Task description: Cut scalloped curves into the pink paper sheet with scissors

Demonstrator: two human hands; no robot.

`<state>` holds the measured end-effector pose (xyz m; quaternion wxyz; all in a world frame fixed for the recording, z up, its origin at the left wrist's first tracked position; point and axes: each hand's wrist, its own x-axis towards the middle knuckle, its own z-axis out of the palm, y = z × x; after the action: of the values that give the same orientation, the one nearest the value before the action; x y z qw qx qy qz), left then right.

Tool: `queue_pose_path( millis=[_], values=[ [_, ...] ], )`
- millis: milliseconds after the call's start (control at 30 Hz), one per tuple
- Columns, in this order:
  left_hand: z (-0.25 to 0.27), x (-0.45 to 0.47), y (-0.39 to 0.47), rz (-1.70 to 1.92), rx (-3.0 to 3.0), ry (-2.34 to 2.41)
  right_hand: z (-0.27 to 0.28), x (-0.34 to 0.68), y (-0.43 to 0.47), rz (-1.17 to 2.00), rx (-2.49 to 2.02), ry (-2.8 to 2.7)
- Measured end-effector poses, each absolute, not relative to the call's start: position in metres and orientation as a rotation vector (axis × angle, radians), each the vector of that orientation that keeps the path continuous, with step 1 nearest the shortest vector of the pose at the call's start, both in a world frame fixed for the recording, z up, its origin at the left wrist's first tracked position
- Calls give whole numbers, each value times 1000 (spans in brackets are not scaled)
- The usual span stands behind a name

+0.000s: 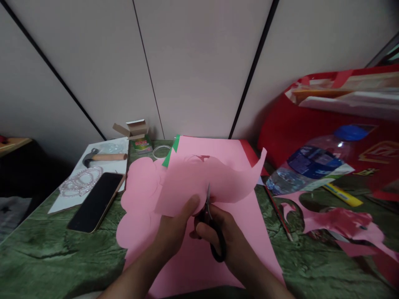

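My left hand point(177, 222) pinches the lower edge of a pink paper sheet point(183, 178), its thumb lying on top. In my right hand point(220, 228) is a pair of black-handled scissors point(215, 234), fingers wrapped through the loops. The scissor blades reach into the paper from its near edge, close beside the left thumb. A narrow strip of this sheet curls up at the right. Beneath both hands lies larger pink paper point(243, 257). Several rounded pink paper cutouts point(139, 195) are stacked to the left.
Left are a phone point(96, 201), a hammer point(106, 157), beads point(81, 182) and a small open box point(140, 137). Right are a water bottle point(311, 162), a pencil point(279, 214), a yellow cutter point(344, 195), pink scraps point(336, 220) and a red bag point(311, 112). A wall panel point(199, 62) stands behind.
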<state>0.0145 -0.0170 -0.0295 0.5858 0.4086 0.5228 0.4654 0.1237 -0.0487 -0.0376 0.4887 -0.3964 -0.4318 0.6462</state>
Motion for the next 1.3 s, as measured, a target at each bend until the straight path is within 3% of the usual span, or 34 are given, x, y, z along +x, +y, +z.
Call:
queue_pose_path(
  millis=[1300],
  values=[
    [-13, 13, -23, 1003, 944, 1366, -36, 121, -49, 1537, -1085, -1025]
  ],
)
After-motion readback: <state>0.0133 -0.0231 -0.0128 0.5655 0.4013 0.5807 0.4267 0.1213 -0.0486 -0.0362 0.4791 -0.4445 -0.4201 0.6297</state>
